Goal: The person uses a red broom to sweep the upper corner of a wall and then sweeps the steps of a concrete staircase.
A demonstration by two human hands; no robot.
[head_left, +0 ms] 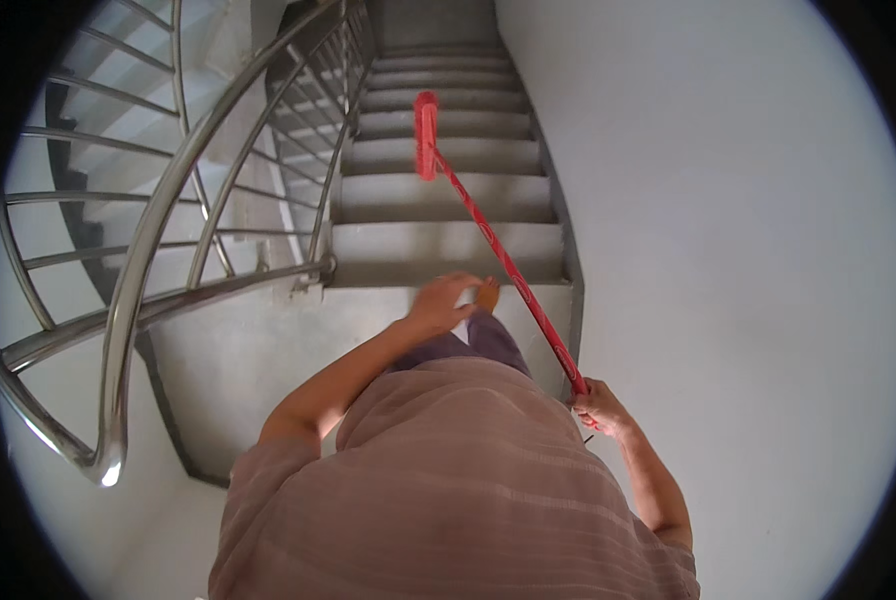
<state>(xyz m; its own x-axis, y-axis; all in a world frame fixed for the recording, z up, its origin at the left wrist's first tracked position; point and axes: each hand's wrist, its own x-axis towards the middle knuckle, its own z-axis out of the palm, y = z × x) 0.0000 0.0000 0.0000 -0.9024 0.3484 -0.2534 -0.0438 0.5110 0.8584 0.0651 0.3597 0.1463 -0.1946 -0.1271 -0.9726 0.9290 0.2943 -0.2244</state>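
My right hand (600, 408) is closed around the lower end of a long red pole (508, 262), low on the right near the wall. The pole slants forward and to the left, away from my body. Its far end carries a narrow, bar-shaped red head (426, 135), like a broom's, in front of the stair steps (448, 190). Bristles cannot be made out at this distance. In front of my waist, my left hand (441, 303) hangs in the air with loosely bent fingers apart, holding nothing. Below it shows one of my feet (487, 294), near the landing's edge.
A curved steel handrail (153, 225) with bars runs along the left, beside the flight of steps. Another flight (133, 170) lies beyond it. A plain white wall (738, 260) rises on the right. The grey landing (228, 370) has a dark border.
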